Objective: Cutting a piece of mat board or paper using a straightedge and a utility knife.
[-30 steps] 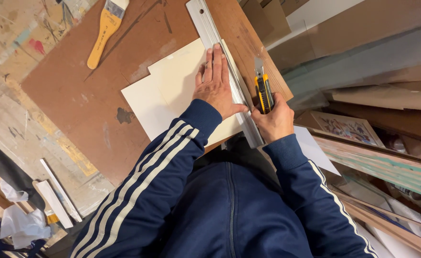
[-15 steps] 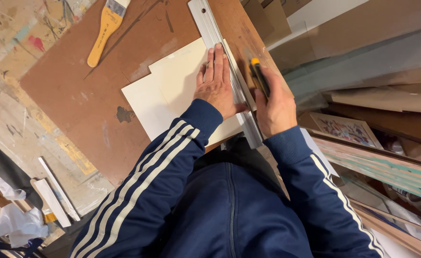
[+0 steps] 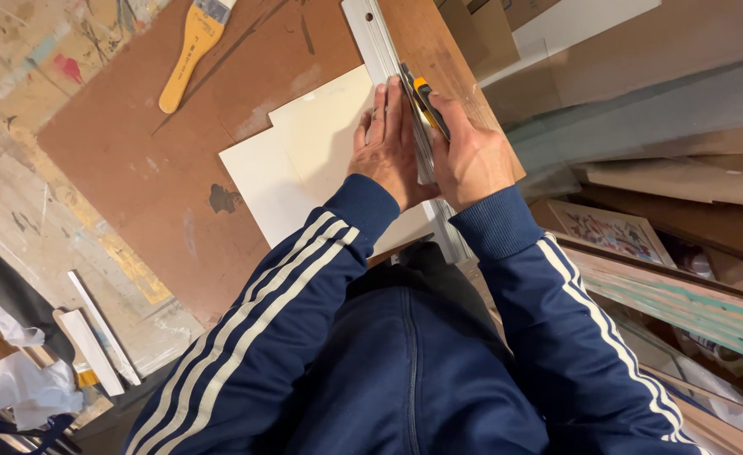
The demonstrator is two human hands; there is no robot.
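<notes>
My left hand (image 3: 386, 150) lies flat, fingers together, pressing a long metal ruler (image 3: 376, 42) onto a cream sheet of card (image 3: 296, 160). The card rests on a brown hardboard panel (image 3: 152, 168). My right hand (image 3: 471, 156) grips a yellow and black utility knife (image 3: 426, 97), its blade end against the ruler's right edge, beside my left fingertips. Both arms wear dark blue sleeves with white stripes. The ruler's near end sticks out past the card between my wrists.
A paintbrush with a yellow wooden handle (image 3: 188, 52) lies at the panel's far left. White strips (image 3: 93, 337) and crumpled paper (image 3: 26, 392) sit at the lower left. Stacked boards and framed pictures (image 3: 616, 232) crowd the right side. The bench top is paint-stained.
My right hand has slid the knife along the ruler, away from my body, from near the card's close edge to level with my left fingertips. The left hand stays pressed on the ruler.
</notes>
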